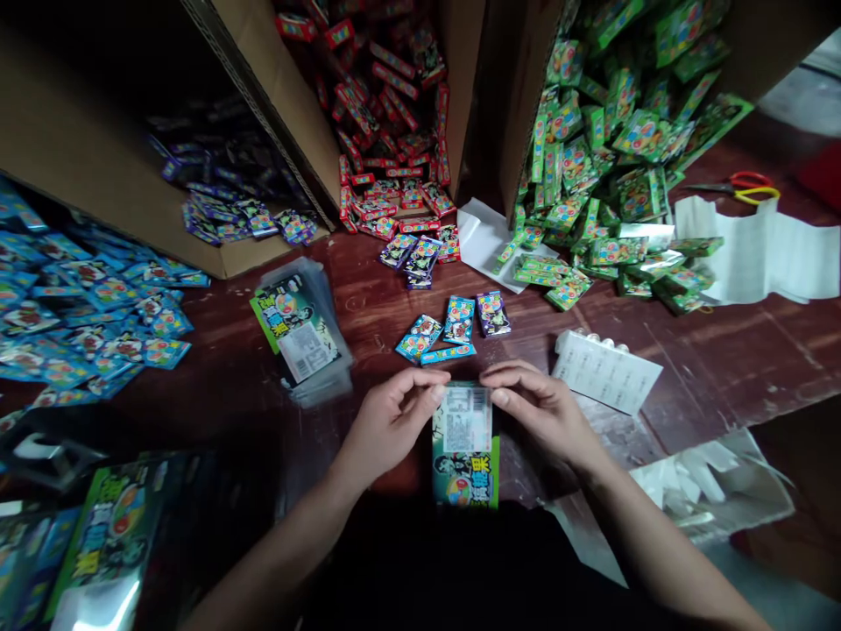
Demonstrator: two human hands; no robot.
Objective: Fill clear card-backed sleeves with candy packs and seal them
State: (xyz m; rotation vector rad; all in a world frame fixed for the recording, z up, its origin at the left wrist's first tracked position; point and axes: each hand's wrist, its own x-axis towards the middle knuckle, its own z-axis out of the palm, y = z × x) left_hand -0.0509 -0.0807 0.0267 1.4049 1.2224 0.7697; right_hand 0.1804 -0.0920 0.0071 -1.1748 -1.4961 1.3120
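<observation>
Close to my body is a green and black candy package (465,456), printed with large lettering and bearing a white barcode label. My left hand (392,421) pinches its upper left corner between thumb and fingers. At the upper right corner, my right hand (547,410) has thumb and fingers closed on the edge. Just beyond my fingertips lie small blue candy boxes (458,319) and a purple candy box (492,314). Left of them rests a stack of clear plastic packages (295,329), the top one printed green with a barcode label.
Cardboard boxes of purple (240,215), red (394,114) and green candy boxes (618,166) line the back. Blue candy boxes (98,307) heap at left. A label sheet (608,372), scissors (742,187) and a clear bin of white scraps (716,486) are at right.
</observation>
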